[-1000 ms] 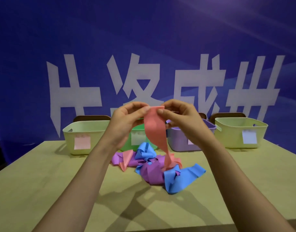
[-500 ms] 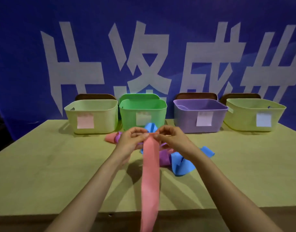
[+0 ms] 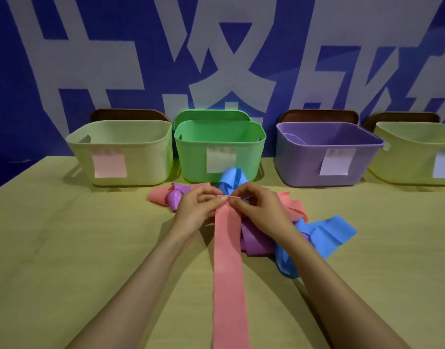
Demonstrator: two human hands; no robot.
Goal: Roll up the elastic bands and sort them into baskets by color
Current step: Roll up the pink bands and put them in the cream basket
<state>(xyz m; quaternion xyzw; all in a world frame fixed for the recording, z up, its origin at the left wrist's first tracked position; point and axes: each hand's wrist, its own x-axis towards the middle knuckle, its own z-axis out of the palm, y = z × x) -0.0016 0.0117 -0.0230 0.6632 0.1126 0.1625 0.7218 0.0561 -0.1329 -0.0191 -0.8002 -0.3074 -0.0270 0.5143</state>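
Since a second ago both hands have come down from basket height to the light wooden table (image 3: 65, 248). The long pink flat elastic band (image 3: 227, 268) now lies stretched toward 6 o'clock.

Grip: left hand (image 3: 196, 207) and right hand (image 3: 261, 207) each pinch the band's far end, fingertips meeting at centre.

Judgement: first turn of the roll. Keep it tight and square to the edges and roll evenly toward 6, or it will cone.

Obstacle: the tangled heap of blue, purple and pink bands (image 3: 256, 241) spreads from 10 to 4 o'clock under the hands. Its purple loop, just beside the band's right edge, may snag.

Far row:
- pale yellow plastic basket with pink label (image 3: 120, 152) at 11, the likely target
- green plastic basket (image 3: 218, 147) at 12
- purple plastic basket (image 3: 324, 152) at 1
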